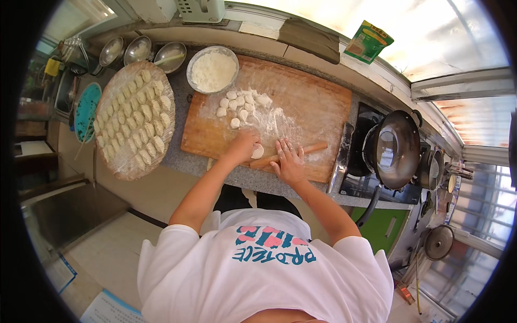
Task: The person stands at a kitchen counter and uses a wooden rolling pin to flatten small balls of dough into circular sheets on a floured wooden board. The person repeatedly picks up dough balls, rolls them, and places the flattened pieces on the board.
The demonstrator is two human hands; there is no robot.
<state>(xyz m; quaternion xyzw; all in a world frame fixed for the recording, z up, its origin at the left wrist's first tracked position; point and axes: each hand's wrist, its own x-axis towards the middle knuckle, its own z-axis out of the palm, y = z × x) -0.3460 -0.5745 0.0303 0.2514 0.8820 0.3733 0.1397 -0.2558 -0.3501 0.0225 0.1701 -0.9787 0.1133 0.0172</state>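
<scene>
Tan wood shows at the tip of the rolling pin (316, 147), which lies on the floury cutting board (318, 102) under the right hand (291, 163), laid flat, fingers apart. The left hand (244, 143), curled nearly closed, holds the edge of a dough round (258, 152) (beside the pin). Small dough lumps (240, 100) lie beyond both hands, near a flour bowl (190, 72).
</scene>
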